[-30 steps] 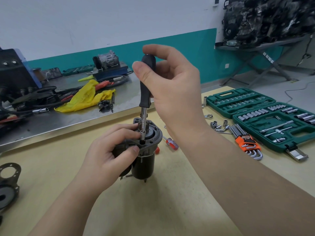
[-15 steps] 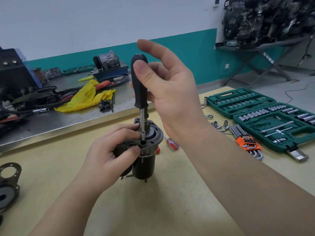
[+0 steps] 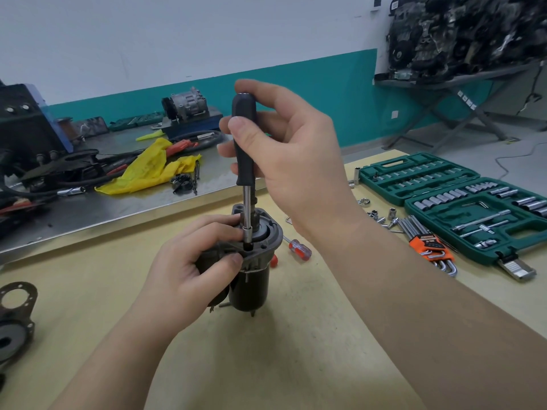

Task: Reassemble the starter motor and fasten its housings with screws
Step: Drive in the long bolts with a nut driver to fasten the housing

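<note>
- The starter motor (image 3: 251,279) stands upright on the tan counter (image 3: 296,350), near its middle, its grey end housing (image 3: 266,241) on top and the dark cylindrical body below.
- The left hand (image 3: 189,267) grips the motor from its left side, fingers curled round the upper body, with the thumb and forefinger at the rim of the housing.
- A nut driver (image 3: 245,149) with a black handle stands nearly vertical above the housing; its metal shaft ends in a socket that sits at a hole on the housing's flange, just beside the left forefinger.
- The right hand (image 3: 290,161) holds the driver's handle, thumb pressed on the near side and fingers curled behind it, the forefinger arched over the handle's top.
- A small screwdriver (image 3: 299,248) with a red-and-clear handle lies on the counter just right of the motor.
- Farther right lie loose sockets (image 3: 381,216), a set of hex keys (image 3: 429,247) in an orange holder, and an open green socket case (image 3: 473,202).
- At the left edge of the counter lies a dark metal housing part (image 3: 14,321) with a round opening.
- Behind the counter, a metal-topped bench (image 3: 118,202) carries a yellow cloth (image 3: 148,173), hoses and other machine parts.
</note>
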`<state>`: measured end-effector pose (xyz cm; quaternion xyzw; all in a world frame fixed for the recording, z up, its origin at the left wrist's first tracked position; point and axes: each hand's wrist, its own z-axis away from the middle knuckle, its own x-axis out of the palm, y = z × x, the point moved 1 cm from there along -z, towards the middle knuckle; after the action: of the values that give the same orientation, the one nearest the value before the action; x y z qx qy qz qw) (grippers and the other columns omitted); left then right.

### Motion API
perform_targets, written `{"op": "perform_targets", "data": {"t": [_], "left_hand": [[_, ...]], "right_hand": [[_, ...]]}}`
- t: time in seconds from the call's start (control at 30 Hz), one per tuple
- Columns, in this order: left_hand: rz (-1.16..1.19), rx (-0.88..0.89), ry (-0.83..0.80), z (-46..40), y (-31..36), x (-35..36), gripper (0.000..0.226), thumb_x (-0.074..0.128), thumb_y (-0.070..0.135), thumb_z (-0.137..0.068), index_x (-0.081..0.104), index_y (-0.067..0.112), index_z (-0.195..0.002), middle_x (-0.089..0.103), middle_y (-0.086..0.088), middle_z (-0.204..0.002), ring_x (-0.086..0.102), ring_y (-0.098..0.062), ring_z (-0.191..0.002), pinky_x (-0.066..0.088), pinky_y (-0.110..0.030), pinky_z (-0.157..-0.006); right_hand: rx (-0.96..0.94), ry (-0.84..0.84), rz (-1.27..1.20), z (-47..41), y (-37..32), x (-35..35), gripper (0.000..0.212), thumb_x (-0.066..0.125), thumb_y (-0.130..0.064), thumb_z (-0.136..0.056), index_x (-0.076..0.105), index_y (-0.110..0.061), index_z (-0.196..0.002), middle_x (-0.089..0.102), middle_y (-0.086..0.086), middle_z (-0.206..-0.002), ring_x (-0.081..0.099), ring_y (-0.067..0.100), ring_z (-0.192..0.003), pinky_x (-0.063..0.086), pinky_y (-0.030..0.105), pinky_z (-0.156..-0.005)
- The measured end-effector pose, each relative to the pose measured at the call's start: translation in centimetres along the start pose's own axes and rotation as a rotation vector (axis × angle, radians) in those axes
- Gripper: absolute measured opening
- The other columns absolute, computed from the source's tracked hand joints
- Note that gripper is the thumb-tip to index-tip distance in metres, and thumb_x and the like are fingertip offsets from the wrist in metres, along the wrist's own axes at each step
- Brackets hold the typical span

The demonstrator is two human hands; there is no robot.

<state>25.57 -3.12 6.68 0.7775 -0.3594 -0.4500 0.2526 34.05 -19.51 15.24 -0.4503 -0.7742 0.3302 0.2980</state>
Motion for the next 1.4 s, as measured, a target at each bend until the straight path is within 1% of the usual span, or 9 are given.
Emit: {"op": "perform_targets", "data": {"t": [0.13,0.27,0.4,0.5,0.67,0.9,1.03,1.23,1.4], "left_hand": [[0.005,0.005,-0.010,0.09,0.03,-0.05,0.028,0.062,0.036,-0.079,0.078,0.029,-0.100,0.068,0.015,-0.129,0.066,-0.011,-0.122,0.054,-0.034,-0.091],[0.002,0.000,-0.012,0.10,0.04,-0.12,0.024,0.065,0.030,-0.080,0.078,0.033,-0.100,0.068,0.017,-0.130,0.065,-0.008,-0.123,0.053,-0.028,-0.091],[-0.015,-0.009,-0.010,0.04,0.00,-0.09,0.027,0.062,0.035,-0.078,0.078,0.029,-0.100,0.068,0.016,-0.130,0.065,-0.010,-0.122,0.055,-0.037,-0.092],[-0.033,0.001,-0.006,-0.10,0.10,-0.01,0.030,0.061,0.040,-0.078,0.077,0.027,-0.099,0.068,0.017,-0.130,0.066,-0.010,-0.121,0.054,-0.036,-0.091],[-0.051,0.031,-0.008,-0.07,0.10,-0.13,0.027,0.062,0.039,-0.078,0.077,0.025,-0.098,0.069,0.014,-0.129,0.067,-0.012,-0.118,0.052,-0.029,-0.088],[-0.121,0.092,0.021,-0.15,-0.16,0.05,0.034,0.085,0.043,-0.068,0.076,0.030,-0.098,0.068,0.015,-0.129,0.070,-0.009,-0.116,0.058,-0.030,-0.094],[-0.199,0.098,0.035,-0.19,-0.43,0.24,0.041,0.099,0.028,-0.068,0.075,0.029,-0.101,0.067,0.017,-0.131,0.072,-0.009,-0.112,0.061,-0.040,-0.093],[-0.189,0.090,0.046,-0.19,-0.38,0.32,0.039,0.096,0.021,-0.069,0.075,0.032,-0.100,0.067,0.019,-0.131,0.072,-0.008,-0.111,0.061,-0.042,-0.092],[-0.176,0.083,0.046,-0.17,-0.35,0.26,0.038,0.096,0.021,-0.067,0.075,0.032,-0.097,0.067,0.021,-0.130,0.072,-0.006,-0.108,0.061,-0.035,-0.090]], "right_hand": [[-0.150,0.107,0.359,-0.20,0.06,-0.36,0.027,0.073,-0.018,-0.099,0.067,-0.016,-0.125,0.075,-0.007,-0.089,0.078,0.015,-0.076,0.066,0.039,-0.073],[-0.237,0.211,0.527,-0.34,0.02,-0.67,0.021,0.075,-0.024,-0.094,0.064,-0.020,-0.111,0.065,-0.012,-0.070,0.067,0.007,-0.063,0.054,0.017,-0.062],[-0.145,0.066,0.229,-0.32,-0.04,-0.86,0.012,0.069,-0.014,-0.100,0.062,-0.022,-0.106,0.073,0.009,-0.080,0.075,0.028,-0.072,0.065,0.050,-0.069],[0.017,-0.067,-0.078,-0.20,-0.25,-0.74,0.016,0.060,-0.005,-0.106,0.064,-0.015,-0.118,0.076,0.020,-0.101,0.078,0.028,-0.080,0.067,0.049,-0.078],[0.169,-0.201,-0.333,-0.34,-0.46,-0.65,0.032,0.061,0.005,-0.103,0.061,-0.005,-0.133,0.065,0.025,-0.101,0.069,0.036,-0.084,0.063,0.051,-0.087],[0.195,-0.177,-0.312,-0.69,-0.49,-0.71,0.023,0.063,0.006,-0.100,0.064,0.000,-0.122,0.066,0.020,-0.097,0.068,0.033,-0.080,0.064,0.051,-0.088],[0.147,-0.170,-0.244,-0.66,-0.48,-0.70,0.019,0.065,0.005,-0.100,0.066,-0.004,-0.117,0.069,0.017,-0.093,0.071,0.032,-0.079,0.065,0.051,-0.084],[0.112,-0.168,-0.190,-0.73,-0.37,-0.71,0.017,0.071,0.003,-0.097,0.066,-0.012,-0.105,0.070,0.008,-0.087,0.072,0.031,-0.074,0.068,0.048,-0.079],[0.092,-0.139,-0.137,-0.71,-0.19,-0.73,0.017,0.074,0.000,-0.096,0.065,-0.013,-0.103,0.070,0.004,-0.087,0.073,0.030,-0.071,0.068,0.047,-0.076]]}}
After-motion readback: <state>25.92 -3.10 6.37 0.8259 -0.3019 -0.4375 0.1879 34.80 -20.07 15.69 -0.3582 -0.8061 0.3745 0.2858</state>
